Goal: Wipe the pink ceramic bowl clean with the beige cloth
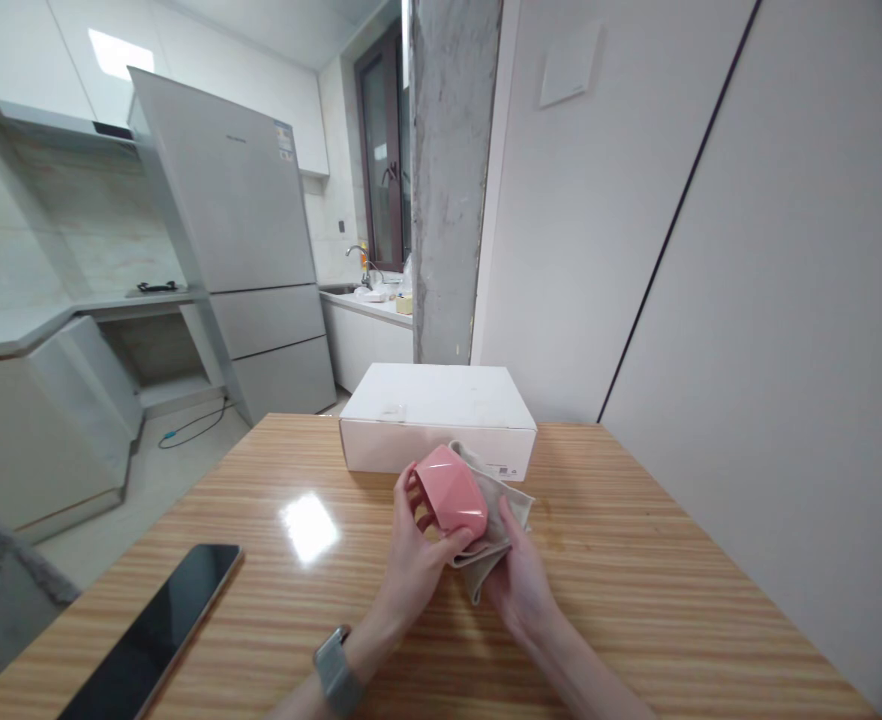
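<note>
A glossy pink cup with faceted sides is tilted on its side above the wooden table. My left hand is closed around it, the thumb on the near side and the fingers at the left end. A grey-beige cloth lies against the cup's right end. My right hand is closed on that cloth, thumb on top, with the other fingers mostly hidden under it. The cloth's lower corner hangs down between my hands.
Just behind my hands stands a white box. A black phone lies at the table's left front. My left wrist carries a watch. A concrete pillar and a white wall rise beyond the table; a fridge is farther left.
</note>
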`<action>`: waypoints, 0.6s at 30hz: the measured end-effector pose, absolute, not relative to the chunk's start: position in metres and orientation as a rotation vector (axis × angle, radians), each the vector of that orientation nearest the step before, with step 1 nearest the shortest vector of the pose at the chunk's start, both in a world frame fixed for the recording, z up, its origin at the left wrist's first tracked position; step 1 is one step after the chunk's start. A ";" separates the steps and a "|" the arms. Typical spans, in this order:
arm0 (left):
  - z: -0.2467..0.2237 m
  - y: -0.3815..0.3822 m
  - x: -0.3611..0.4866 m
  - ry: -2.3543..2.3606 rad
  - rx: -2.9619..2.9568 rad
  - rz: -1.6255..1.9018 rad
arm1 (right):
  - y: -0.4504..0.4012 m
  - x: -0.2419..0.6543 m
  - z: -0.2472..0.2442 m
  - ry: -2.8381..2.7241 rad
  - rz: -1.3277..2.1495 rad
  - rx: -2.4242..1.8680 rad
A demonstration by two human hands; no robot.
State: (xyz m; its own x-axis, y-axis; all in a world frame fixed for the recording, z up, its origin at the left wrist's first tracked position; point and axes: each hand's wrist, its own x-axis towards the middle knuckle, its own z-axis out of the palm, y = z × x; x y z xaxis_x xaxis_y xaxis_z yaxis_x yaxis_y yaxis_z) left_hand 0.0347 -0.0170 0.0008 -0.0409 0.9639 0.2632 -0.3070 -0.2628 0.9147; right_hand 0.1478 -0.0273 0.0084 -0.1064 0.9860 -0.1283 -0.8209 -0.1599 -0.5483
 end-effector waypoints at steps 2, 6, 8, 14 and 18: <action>0.006 -0.018 0.033 0.859 1.140 1.537 | -0.031 0.146 0.011 -0.373 1.681 -0.559; 0.013 -0.015 0.030 0.925 1.095 1.516 | -0.034 0.145 0.014 -0.337 1.662 -0.563; 0.014 -0.013 0.029 0.963 1.094 1.499 | -0.033 0.145 0.014 -0.342 1.647 -0.586; 0.014 -0.011 0.024 0.892 1.014 1.459 | -0.032 0.145 0.012 -0.413 1.615 -0.678; 0.016 -0.013 0.025 0.923 1.043 1.484 | -0.032 0.145 0.015 -0.406 1.637 -0.661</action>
